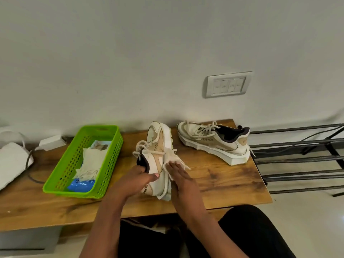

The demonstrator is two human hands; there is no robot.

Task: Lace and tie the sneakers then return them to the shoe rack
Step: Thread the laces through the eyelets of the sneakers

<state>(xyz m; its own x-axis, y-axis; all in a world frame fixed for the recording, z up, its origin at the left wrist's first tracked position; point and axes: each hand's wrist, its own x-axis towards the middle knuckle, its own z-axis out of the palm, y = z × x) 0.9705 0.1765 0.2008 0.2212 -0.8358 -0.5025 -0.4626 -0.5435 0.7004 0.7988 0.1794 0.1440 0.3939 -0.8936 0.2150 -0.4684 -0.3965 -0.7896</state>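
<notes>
While left grip holds the sneaker, right grip presses a cloth.

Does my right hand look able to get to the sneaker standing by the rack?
Probably yes. Only bare table lies between the right hand and the standing sneaker, though it lies flat on a cloth against the held sneaker.

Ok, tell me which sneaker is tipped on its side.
The nearer sneaker beside the green basket, gripped at the heel by the left hand: its sole faces sideways. The far sneaker stands flat on its sole.
</notes>
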